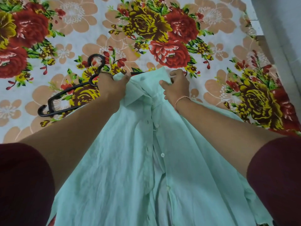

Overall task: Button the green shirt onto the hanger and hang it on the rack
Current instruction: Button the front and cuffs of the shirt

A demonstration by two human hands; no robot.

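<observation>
Centre to bottom of frame: pale mint-green cotton shirt (130, 160), front-up on the red-and-yellow floral bedsheet (162, 22). The black plastic hanger (68, 93) lies centre-left, one arm running under the collar, hook & other arm outside. L hand (112, 84) bunches collar fabric in curled fingers; R hand (176, 85) pinches the collar's other side. Placket looks open lower down. Best approach, imo: lift collar w/ both hands, seat both shoulders on hanger, then button top-down. Rack not in view.
</observation>
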